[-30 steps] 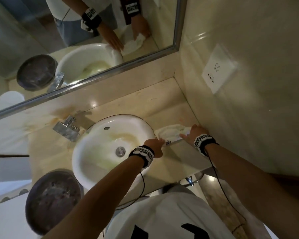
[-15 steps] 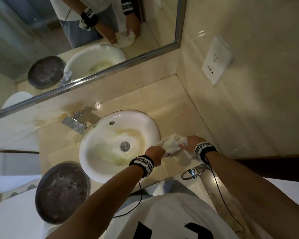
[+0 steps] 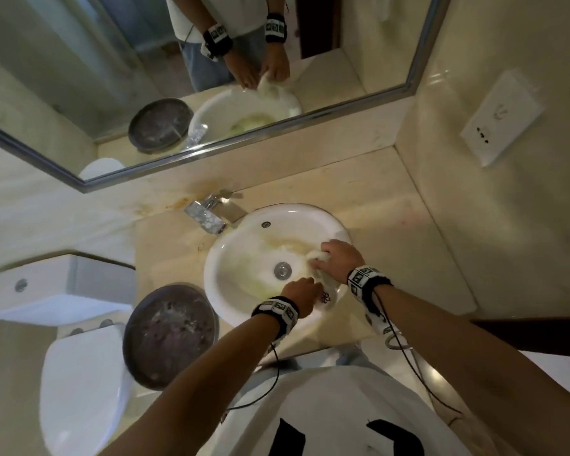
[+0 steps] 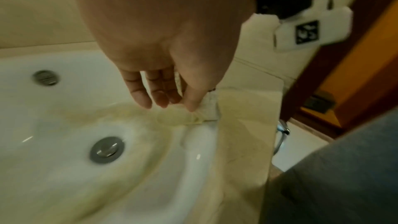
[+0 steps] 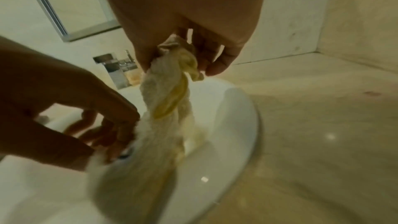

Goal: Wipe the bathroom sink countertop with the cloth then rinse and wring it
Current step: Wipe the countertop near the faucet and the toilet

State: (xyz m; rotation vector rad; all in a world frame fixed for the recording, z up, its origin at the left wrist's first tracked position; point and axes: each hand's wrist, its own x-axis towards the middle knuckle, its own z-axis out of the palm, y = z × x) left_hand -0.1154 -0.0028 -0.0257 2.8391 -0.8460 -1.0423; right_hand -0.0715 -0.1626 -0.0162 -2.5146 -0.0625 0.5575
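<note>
A pale cloth (image 3: 323, 281) is bunched into a twisted rope over the right side of the white sink basin (image 3: 244, 251). My right hand (image 3: 323, 258) grips its upper end; in the right wrist view the fingers of that hand (image 5: 178, 64) curl round the twisted cloth (image 5: 168, 98). My left hand (image 3: 310, 291) holds the lower end near the front rim. In the left wrist view, thumb and fingers of the left hand (image 4: 172, 105) pinch the cloth (image 4: 206, 108) just above the basin (image 4: 64, 125). The beige countertop (image 3: 375, 209) surrounds the sink.
A chrome faucet (image 3: 208, 215) stands behind the basin, and the drain (image 3: 281, 269) is at its middle. A dark round bowl (image 3: 171, 334) sits left of the sink, with a toilet (image 3: 83, 373) beyond. Mirror (image 3: 211, 77) behind, wall socket (image 3: 500, 116) on the right.
Both hands have carried the cloth left from the countertop beside the sink to over the basin. The cloth, spread flat before, is now bunched and twisted between them.
</note>
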